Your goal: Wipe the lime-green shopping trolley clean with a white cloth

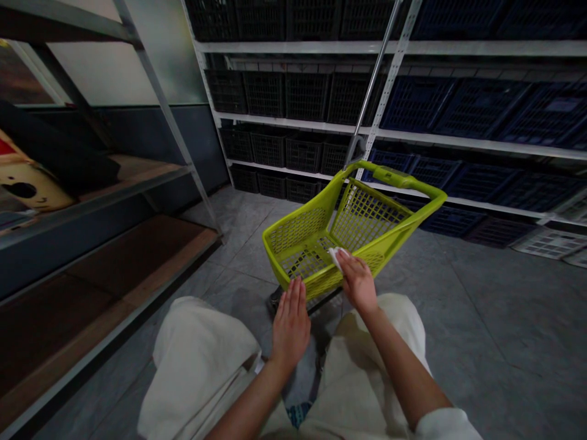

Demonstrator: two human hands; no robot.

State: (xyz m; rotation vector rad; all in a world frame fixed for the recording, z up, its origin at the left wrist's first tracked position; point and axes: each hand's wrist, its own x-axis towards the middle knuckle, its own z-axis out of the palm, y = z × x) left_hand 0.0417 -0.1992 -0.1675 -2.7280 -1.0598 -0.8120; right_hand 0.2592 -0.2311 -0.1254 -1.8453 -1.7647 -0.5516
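Observation:
A small lime-green shopping cart (302, 235) with a mesh basket and a curved handle stands on the grey floor in front of my knees. My right hand (358, 282) rests on the near rim of the basket, fingers closed on a white cloth (337, 255) pressed against the rim. My left hand (290, 321) hovers just in front of the basket's near edge, flat, with its fingers stretched out together and nothing in it. My legs in light trousers are bent below both arms.
White metal shelving (413, 137) along the back wall holds several dark plastic crates (305, 95). At left is a low rack with wooden shelves (132, 250) and a yellowish box (27, 186). A metal pole (373, 79) leans behind the cart.

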